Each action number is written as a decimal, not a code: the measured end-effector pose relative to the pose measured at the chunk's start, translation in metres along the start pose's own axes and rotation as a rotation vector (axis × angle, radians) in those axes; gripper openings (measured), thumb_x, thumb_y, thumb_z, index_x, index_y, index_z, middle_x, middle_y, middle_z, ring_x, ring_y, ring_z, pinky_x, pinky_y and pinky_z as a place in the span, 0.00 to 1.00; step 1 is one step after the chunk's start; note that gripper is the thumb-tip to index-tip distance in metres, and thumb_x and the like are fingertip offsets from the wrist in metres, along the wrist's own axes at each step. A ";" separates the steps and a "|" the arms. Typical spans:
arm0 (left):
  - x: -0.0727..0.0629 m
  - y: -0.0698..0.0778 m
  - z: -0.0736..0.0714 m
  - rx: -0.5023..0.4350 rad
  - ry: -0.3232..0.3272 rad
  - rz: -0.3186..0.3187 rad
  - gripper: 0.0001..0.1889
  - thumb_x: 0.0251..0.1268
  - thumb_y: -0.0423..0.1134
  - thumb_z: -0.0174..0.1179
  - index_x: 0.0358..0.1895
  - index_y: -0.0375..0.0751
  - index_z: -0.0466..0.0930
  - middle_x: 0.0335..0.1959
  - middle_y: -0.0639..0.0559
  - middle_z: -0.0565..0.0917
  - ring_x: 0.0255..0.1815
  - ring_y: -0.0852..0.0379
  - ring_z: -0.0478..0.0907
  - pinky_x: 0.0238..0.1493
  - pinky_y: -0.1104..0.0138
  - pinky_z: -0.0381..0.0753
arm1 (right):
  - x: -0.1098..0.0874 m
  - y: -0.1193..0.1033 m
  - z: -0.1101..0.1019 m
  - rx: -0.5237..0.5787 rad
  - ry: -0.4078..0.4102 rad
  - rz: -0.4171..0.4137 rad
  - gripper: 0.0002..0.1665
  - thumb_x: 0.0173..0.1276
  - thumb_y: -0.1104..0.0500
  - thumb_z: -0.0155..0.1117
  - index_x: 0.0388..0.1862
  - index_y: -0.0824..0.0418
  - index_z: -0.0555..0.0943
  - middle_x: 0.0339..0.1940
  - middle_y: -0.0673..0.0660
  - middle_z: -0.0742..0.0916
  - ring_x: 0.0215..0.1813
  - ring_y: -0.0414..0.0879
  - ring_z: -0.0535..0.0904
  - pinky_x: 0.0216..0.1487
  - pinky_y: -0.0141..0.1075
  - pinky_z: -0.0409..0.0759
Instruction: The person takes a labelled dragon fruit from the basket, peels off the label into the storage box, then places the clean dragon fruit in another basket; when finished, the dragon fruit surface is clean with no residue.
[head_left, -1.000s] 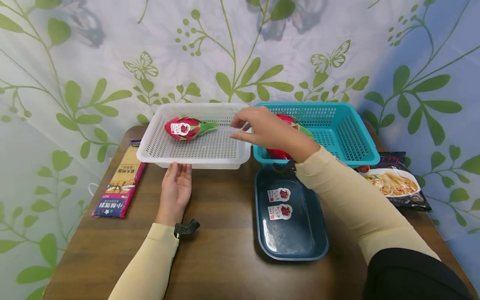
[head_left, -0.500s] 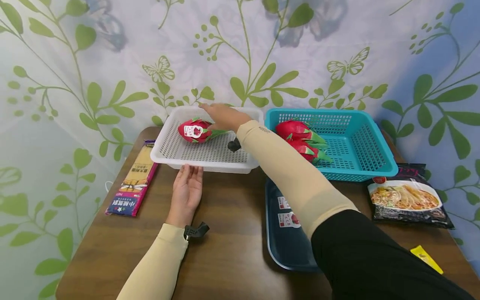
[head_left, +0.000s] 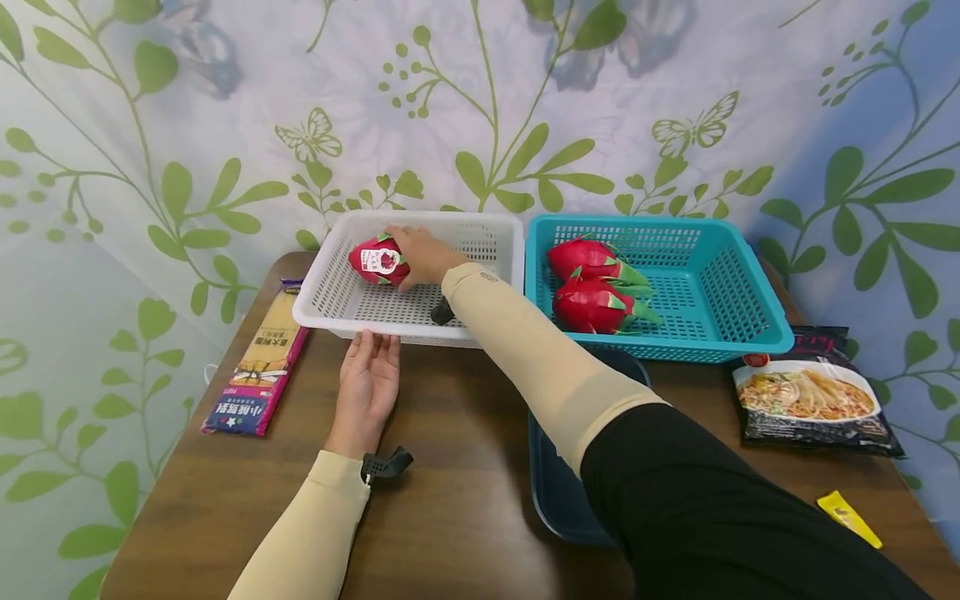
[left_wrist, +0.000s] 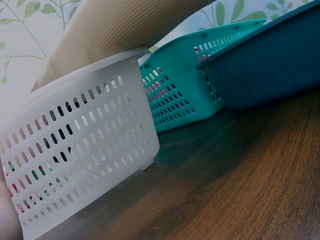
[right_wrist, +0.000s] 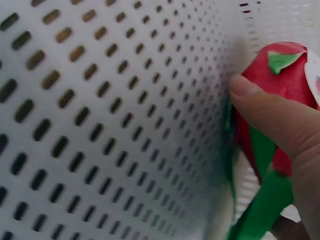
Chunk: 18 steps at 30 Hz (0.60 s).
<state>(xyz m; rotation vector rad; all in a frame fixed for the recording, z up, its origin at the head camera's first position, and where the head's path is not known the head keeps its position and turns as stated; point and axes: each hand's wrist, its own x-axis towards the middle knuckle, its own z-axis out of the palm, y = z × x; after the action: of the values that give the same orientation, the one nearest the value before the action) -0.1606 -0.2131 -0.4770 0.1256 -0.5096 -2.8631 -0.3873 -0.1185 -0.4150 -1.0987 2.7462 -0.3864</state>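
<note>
Inside the white perforated basket [head_left: 318, 287] lies a red dragon fruit [head_left: 366, 262] with green leaves and a white label. My right hand [head_left: 426, 257] grips this fruit at its leafy end; in the right wrist view the thumb [right_wrist: 280, 112] presses along its red skin [right_wrist: 265, 60]. The far fingers are partly hidden by the fruit. Palm up, my left hand [head_left: 369, 387] touches the basket's front wall under the rim with its fingers extended. To the right, the teal basket [head_left: 738, 300] holds two more red dragon fruits [head_left: 592, 306] side by side.
A dark blue tray [head_left: 551, 492] sits in front of the teal basket, partly covered by my right arm. At left lies a spaghetti pack [head_left: 258, 371]. A black noodle packet [head_left: 813, 396] and a small yellow packet [head_left: 849, 518] lie at right.
My right hand has moved left from above the gap between the baskets, down into the white basket, and taken hold of the dragon fruit. The left hand keeps its place at the basket's front.
</note>
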 end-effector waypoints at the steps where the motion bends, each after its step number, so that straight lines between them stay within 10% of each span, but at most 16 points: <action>1: 0.000 0.000 0.000 -0.001 -0.004 0.001 0.08 0.80 0.33 0.57 0.53 0.32 0.76 0.46 0.41 0.80 0.47 0.50 0.81 0.59 0.62 0.82 | 0.001 0.001 0.002 -0.012 0.009 0.000 0.69 0.60 0.41 0.84 0.86 0.58 0.50 0.80 0.58 0.67 0.78 0.52 0.62 0.77 0.40 0.61; 18: 0.001 0.000 0.000 0.032 -0.009 0.011 0.06 0.81 0.33 0.55 0.51 0.34 0.74 0.46 0.42 0.79 0.48 0.51 0.80 0.59 0.63 0.82 | 0.006 0.010 0.008 0.125 0.058 -0.032 0.55 0.58 0.55 0.87 0.76 0.56 0.61 0.68 0.58 0.80 0.68 0.50 0.76 0.69 0.37 0.71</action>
<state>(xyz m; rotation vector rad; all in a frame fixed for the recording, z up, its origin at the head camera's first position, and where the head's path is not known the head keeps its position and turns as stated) -0.1618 -0.2131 -0.4772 0.1150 -0.5564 -2.8472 -0.3967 -0.1173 -0.4255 -1.1180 2.7136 -0.5944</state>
